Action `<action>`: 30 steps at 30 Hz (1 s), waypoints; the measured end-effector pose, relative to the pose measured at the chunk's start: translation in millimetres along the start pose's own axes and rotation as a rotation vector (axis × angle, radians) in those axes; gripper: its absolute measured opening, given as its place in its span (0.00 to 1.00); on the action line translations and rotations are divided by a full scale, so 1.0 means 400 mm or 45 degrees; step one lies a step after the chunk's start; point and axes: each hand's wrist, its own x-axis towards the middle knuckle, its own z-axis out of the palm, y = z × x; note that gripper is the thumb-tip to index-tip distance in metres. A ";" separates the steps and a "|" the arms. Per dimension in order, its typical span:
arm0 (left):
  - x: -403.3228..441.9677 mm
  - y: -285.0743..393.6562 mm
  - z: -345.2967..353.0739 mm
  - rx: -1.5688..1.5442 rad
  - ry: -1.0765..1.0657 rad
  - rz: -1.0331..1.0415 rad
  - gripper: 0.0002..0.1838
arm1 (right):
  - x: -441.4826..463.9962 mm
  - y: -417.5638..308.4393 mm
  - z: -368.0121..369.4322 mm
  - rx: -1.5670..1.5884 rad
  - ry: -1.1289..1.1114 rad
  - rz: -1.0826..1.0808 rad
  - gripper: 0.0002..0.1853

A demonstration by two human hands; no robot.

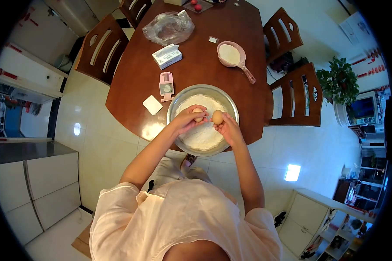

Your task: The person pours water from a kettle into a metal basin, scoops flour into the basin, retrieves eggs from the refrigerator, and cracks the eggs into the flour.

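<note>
Two brown eggs are in my hands above a wide metal bowl (171, 106) of white flour (200, 137). My left hand (188, 119) is closed round one egg (198, 115), which its fingers partly cover. In my right hand (229, 129) the other egg (217, 117) is gripped from below, most of its shell showing. The two hands are close together over the middle of the bowl, and the eggs are a small gap apart. Both shells look whole from here.
On the brown table (196, 56) lie a pink tool (166, 86), a white square (152, 105), a tissue pack (167, 56), a clear plastic bag (169, 28) and a pink scoop (231, 55) holding white powder. Wooden chairs (295, 95) stand along both sides.
</note>
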 end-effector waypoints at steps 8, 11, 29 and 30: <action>-0.007 0.016 -0.013 -0.254 -0.018 -0.039 0.17 | 0.008 0.019 0.032 -0.322 0.244 -0.297 0.13; -0.011 0.006 -0.023 -0.093 -0.051 0.001 0.18 | -0.001 -0.003 0.060 -0.170 0.165 -0.232 0.13; 0.024 -0.007 -0.029 0.989 0.129 0.300 0.18 | 0.087 0.023 0.020 -1.387 0.115 -0.264 0.15; 0.032 -0.013 -0.034 1.003 0.145 0.324 0.19 | 0.088 0.022 0.019 -1.431 0.140 -0.271 0.16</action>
